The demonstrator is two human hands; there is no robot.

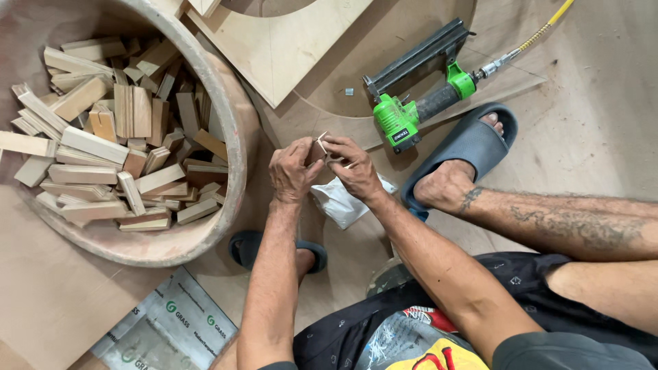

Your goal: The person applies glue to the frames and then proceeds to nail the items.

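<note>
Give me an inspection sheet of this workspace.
Surface: brown board floor, pale plywood offcut lying on it.
Job's things: small pale strip of fasteners pinched between both hands; white bag below them.
Clutter: round tub full of wood blocks; grey printed wrapper.
Hands: left hand and right hand meet on the strip.
Cables: yellow air hose runs to green nail gun.
Surroundings: person's feet in dark slides.

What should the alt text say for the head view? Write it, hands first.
Both hands, the left hand and right hand, pinch a small pale strip together above a white plastic bag on the floor. A green nail gun with a yellow hose lies beyond; a round tub of wood offcuts sits left.
</note>
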